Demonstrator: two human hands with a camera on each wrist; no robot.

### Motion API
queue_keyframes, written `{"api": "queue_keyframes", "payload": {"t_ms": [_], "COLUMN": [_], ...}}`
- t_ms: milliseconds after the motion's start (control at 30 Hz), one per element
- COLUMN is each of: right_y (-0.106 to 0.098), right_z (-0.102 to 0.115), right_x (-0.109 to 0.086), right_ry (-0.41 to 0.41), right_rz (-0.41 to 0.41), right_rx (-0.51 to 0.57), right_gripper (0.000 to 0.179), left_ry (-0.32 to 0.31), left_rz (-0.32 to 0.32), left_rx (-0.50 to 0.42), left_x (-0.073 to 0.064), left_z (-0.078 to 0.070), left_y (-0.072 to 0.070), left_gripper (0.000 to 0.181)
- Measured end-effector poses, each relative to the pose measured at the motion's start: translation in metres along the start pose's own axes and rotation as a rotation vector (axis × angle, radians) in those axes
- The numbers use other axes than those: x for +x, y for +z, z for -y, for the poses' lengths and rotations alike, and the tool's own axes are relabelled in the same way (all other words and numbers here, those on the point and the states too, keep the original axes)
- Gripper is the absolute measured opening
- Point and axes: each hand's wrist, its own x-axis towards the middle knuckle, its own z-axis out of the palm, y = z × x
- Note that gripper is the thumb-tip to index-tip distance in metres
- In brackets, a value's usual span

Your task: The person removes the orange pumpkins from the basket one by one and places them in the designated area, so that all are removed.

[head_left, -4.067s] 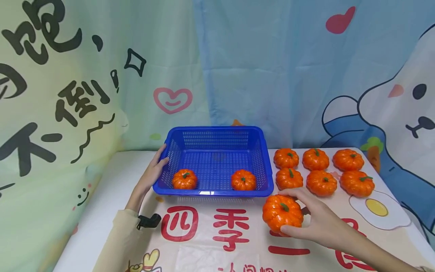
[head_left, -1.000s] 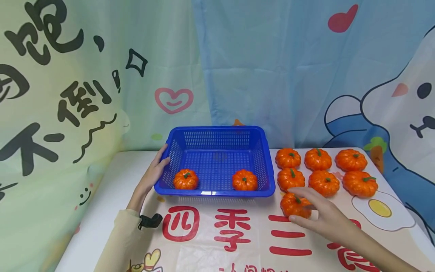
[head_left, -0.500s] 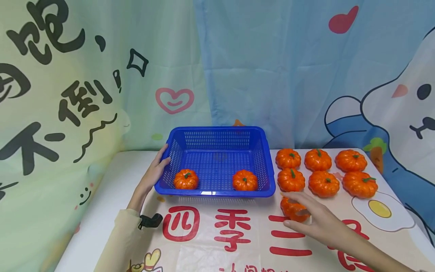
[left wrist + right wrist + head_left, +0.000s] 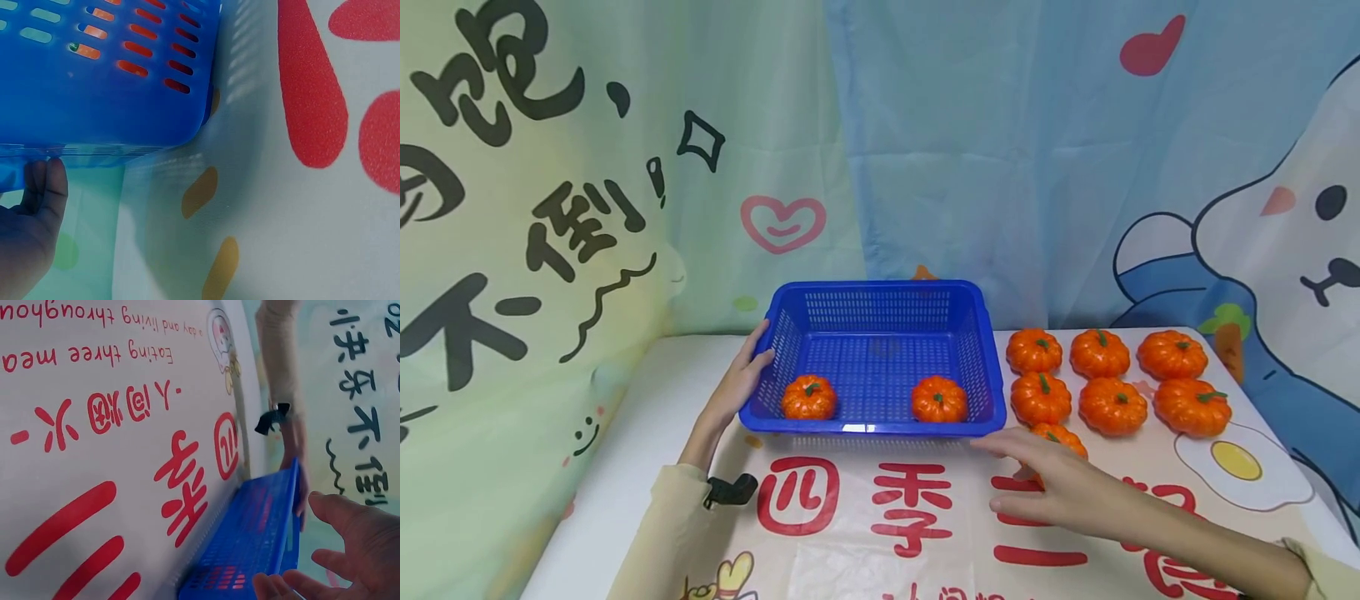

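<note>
A blue plastic basket [image 4: 880, 427] stands at the back of the table, one small orange pumpkin [image 4: 808, 397] near its front left corner and another pumpkin [image 4: 940, 400] near its front right. My left hand [image 4: 739, 383] rests against the basket's left side, its fingers at the rim; in the left wrist view those fingertips [image 4: 56, 172] touch the rim's edge. My right hand [image 4: 1045, 479] hovers near the basket's front right corner, fingers apart and holding nothing. Behind it a pumpkin [image 4: 1062, 437] on the table is partly hidden. The right wrist view has the fingers spread beside the basket [image 4: 250, 531].
To the basket's right, more pumpkins [image 4: 1112, 407] sit in two rows of several on the table. Red lettering [image 4: 910, 508] marks the cloth in front of the basket. A printed curtain [image 4: 940, 150] hangs directly behind the table.
The pumpkin my right hand gripped 4.1 s ago now sits on the table in front of the rows, let go. My right hand has shifted left from it. The left hand has stayed put.
</note>
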Motion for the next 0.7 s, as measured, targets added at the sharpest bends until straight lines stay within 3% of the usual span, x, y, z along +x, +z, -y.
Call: {"api": "queue_keyframes", "payload": {"t_ms": [133, 333, 567, 700], "right_y": [0.003, 0.004, -0.002, -0.002], "right_z": [0.010, 0.024, 0.041, 0.051], "right_x": [0.008, 0.033, 0.087, 0.120], "right_ry": [-0.032, -0.155, -0.169, -0.124], "right_rz": [0.029, 0.051, 0.029, 0.075], "right_rx": [-0.012, 0.017, -0.013, -0.047], "right_gripper": [0.057, 0.054, 0.052, 0.054], "left_ry": [0.021, 0.029, -0.002, -0.005], "left_rz": [-0.016, -0.021, -0.003, 0.004], "left_rx": [0.013, 0.018, -0.001, 0.008], "left_x": [0.007, 0.009, 0.002, -0.007], "left_z": [0.017, 0.016, -0.003, -0.016], "left_y": [-0.001, -0.004, -0.003, 0.000], "left_gripper": [0.059, 0.059, 0.060, 0.060]}}
